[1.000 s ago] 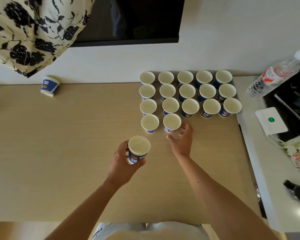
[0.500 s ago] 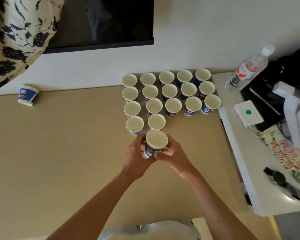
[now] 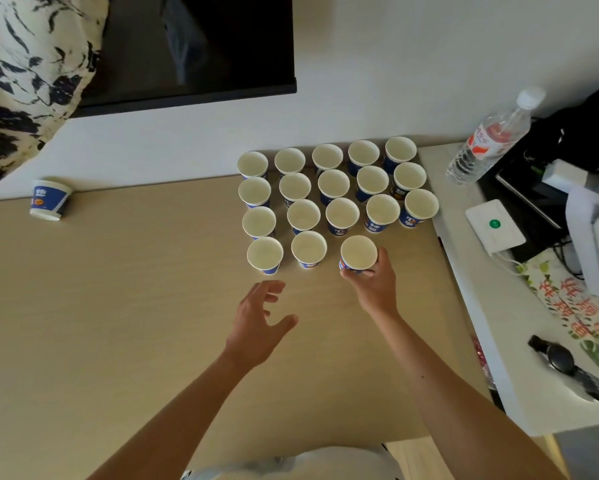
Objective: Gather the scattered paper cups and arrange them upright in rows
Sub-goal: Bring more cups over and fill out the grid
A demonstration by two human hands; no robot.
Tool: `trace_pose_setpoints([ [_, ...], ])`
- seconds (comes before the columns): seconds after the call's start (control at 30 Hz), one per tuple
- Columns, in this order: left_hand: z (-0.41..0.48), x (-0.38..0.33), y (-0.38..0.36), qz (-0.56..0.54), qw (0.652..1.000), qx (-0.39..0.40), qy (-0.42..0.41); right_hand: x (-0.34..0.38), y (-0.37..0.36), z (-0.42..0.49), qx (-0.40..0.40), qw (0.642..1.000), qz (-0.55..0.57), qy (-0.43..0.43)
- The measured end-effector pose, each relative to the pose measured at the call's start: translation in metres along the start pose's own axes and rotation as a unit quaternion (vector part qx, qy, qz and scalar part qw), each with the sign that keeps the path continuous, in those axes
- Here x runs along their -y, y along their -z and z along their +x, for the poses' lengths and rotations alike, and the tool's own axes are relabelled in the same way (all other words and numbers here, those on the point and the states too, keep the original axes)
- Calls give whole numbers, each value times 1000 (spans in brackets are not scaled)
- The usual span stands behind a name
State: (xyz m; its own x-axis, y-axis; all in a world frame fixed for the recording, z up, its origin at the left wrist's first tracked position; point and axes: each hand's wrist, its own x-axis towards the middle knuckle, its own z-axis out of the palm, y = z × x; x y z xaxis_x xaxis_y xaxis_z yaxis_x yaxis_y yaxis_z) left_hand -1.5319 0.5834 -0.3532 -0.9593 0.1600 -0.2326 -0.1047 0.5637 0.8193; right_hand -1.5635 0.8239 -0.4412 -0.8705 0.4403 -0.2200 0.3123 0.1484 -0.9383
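Note:
Several blue-and-white paper cups (image 3: 333,184) stand upright in rows at the back right of the wooden table (image 3: 118,306). My right hand (image 3: 374,282) grips one more upright cup (image 3: 358,253) in the front row, a gap to the right of that row's two cups (image 3: 308,249). My left hand (image 3: 260,320) hovers over the table in front of the rows, fingers spread, holding nothing. A single cup (image 3: 48,199) lies on its side far off at the back left, by the wall.
A white side counter (image 3: 498,341) adjoins the table on the right, with a water bottle (image 3: 488,140), a white device (image 3: 494,225), a watch (image 3: 564,362) and black gear. A dark screen (image 3: 194,46) hangs on the wall; patterned fabric (image 3: 24,74) hangs at the upper left.
The cup passed from my left hand to my right, which carried it to the right end of the front row. My left hand let go and drew back, empty.

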Motion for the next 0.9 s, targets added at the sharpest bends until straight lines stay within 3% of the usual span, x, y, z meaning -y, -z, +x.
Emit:
trace_pose_setpoints([
  [0.67,-5,27,18,-11,999,-30,44,-9,-15,27,-12,998,-52,42],
  [0.9,-7,33,34,-29,996,-54,64,-20,-9,-25,-49,997,-61,10],
])
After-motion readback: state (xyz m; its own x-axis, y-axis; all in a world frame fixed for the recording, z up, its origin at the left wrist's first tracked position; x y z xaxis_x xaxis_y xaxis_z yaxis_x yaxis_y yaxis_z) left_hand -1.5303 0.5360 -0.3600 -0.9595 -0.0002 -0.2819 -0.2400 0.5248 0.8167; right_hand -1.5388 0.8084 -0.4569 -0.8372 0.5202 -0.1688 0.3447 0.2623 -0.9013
